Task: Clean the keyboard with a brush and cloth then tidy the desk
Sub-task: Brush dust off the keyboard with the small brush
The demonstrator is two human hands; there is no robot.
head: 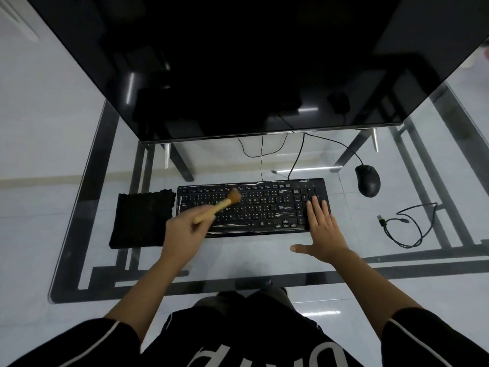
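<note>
A black keyboard under a clear plastic cover lies on the glass desk. My left hand grips a brush by its pale wooden handle. Its tan bristles rest on the upper left keys. My right hand lies flat with fingers spread on the keyboard's right end, over the number pad, thumb out on the glass. A black cloth lies folded flat on the desk, touching the keyboard's left edge.
A large dark monitor hangs over the back of the desk. A black mouse sits right of the keyboard, its wire running back. A loose black USB cable lies coiled at the right. My knees are below the front edge.
</note>
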